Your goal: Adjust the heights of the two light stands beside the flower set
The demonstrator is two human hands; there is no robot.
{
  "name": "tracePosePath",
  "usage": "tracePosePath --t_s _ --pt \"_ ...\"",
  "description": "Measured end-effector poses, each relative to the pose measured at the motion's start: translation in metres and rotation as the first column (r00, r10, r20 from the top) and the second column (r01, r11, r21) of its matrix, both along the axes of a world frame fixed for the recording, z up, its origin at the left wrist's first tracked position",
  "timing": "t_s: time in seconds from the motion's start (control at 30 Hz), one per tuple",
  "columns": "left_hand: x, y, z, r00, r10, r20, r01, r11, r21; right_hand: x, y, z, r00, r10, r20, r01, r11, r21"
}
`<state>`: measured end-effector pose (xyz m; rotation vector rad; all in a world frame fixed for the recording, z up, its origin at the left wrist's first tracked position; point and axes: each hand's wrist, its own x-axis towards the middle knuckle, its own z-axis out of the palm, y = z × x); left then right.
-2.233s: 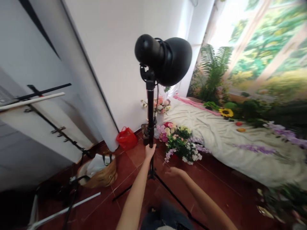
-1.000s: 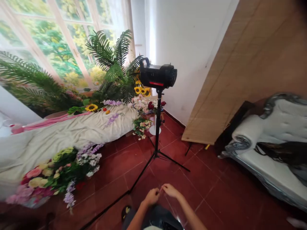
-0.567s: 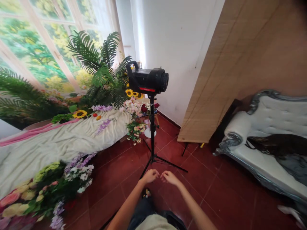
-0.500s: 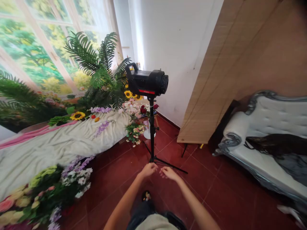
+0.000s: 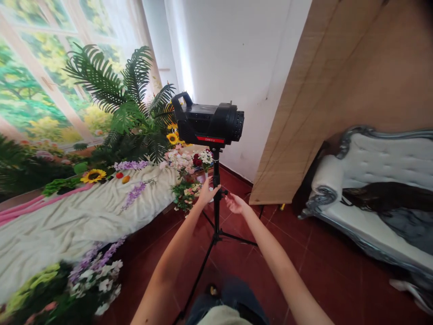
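A black studio light with a red label sits atop a black tripod stand on the red tile floor. Both my arms reach forward to the stand's pole. My left hand is open, its fingers spread right at the pole's left side near a clamp knob. My right hand is also open, fingers loosely extended just right of the pole, a short gap from it. Neither hand holds anything.
A cream cloth with artificial flowers, sunflowers and palm fronds fills the left. Flower bunches lie near left. A wooden panel leans against the wall at right, beside a white tufted sofa. Tripod legs spread across the floor.
I turned away from a first light stand my left hand gripped and walked up to this second one. My hands rose from near my waist to either side of its pole.
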<state>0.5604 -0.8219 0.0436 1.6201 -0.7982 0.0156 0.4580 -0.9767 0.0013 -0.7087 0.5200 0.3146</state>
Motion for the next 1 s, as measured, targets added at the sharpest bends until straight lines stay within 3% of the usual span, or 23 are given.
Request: tracePosePath --t_s 0.23,0.43,0.67,0.9,1.0 --pt "0.003 -0.031 0.003 0.995 0.043 -0.094 -0.051 0.995 -0.085 0.026 -0.012 -0.002 0.985 0.169 0.021 -0.168 0.985 -0.028" --pt "0.015 -0.047 -0.008 0.982 0.106 -0.154 -0.122 0.987 -0.100 0.042 -0.025 0.003 0.960 0.279 0.018 -0.279 0.952 0.124" --pt "0.021 -0.056 -0.015 0.959 0.112 -0.260 -0.146 0.983 -0.115 0.044 -0.027 0.002 0.959 0.279 0.047 -0.283 0.942 0.183" --pt "0.020 -0.055 -0.012 0.953 0.137 -0.271 -0.162 0.984 -0.071 0.044 -0.030 -0.001 0.965 0.237 0.115 -0.260 0.924 0.280" --pt "0.019 -0.055 -0.011 0.950 0.141 -0.279 -0.165 0.984 -0.064 0.046 -0.033 -0.001 0.958 0.251 0.135 -0.279 0.923 0.264"
